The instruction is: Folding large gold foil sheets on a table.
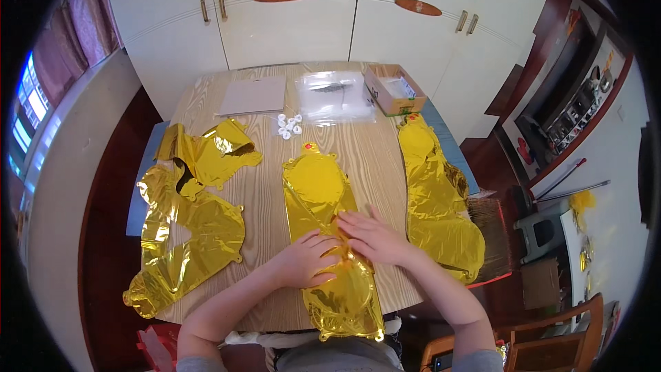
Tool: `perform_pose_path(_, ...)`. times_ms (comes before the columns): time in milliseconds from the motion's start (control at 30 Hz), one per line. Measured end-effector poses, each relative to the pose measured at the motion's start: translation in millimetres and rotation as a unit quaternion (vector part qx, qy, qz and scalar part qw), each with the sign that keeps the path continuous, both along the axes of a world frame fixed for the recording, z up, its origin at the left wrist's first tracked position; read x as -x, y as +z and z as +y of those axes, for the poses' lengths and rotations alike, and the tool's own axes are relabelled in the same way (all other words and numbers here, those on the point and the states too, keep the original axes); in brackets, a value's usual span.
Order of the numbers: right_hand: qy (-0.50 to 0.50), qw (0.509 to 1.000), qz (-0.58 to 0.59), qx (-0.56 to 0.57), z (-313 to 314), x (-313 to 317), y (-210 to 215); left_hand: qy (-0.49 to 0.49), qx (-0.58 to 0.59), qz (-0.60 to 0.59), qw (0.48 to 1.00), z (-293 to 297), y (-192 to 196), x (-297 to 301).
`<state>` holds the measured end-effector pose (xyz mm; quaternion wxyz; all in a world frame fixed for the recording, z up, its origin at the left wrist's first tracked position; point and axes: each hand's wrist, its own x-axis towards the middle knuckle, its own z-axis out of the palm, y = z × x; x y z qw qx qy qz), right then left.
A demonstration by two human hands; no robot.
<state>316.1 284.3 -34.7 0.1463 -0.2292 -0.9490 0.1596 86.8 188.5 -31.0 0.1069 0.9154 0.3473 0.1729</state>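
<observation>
A flat, uninflated gold foil balloon (318,182) lies lengthwise down the middle of the wooden table, its lower end reaching the near edge. Both hands rest on its middle. My left hand (308,260) presses on the foil from the left, fingers stretched out. Just above and to the right, my right hand (372,235) lies across the foil with its fingers extended. Neither hand grips anything I can see. A large crinkled gold foil balloon (193,234) spreads over the table's left side. Another gold foil balloon (441,207) lies along the right side.
Along the table's (375,165) far side are a flat pale board (253,96), clear plastic bags (335,98) and an open cardboard box (396,100). Several small white rolls (286,126) sit before them. White cabinets (289,27) stand behind; a wooden chair (551,348) is at the near right.
</observation>
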Motion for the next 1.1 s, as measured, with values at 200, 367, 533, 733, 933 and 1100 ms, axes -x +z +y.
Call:
perform_pose_path(200,0.035,0.999,-0.029,-0.018,5,-28,17,0.007,-0.005,0.020,1.000,-1,0,0)
perform_pose_path(367,0.052,0.998,-0.029,-0.022,8,-31,8,0.011,-0.014,0.014,1.000,-1,0,0)
perform_pose_path(533,0.067,0.997,-0.047,0.002,30,-26,1,0.007,-0.021,0.004,1.000,-1,-3,1)
perform_pose_path(733,0.068,0.993,-0.088,0.039,60,-19,3,0.008,-0.030,0.013,0.999,0,-3,1)
perform_pose_path(933,0.048,0.993,-0.072,0.075,83,-8,-7,0.015,-0.019,0.021,0.999,-1,-4,1)
perform_pose_path(1100,0.041,0.993,-0.076,0.083,101,0,-10,0.015,-0.020,0.019,1.000,-1,-5,2)
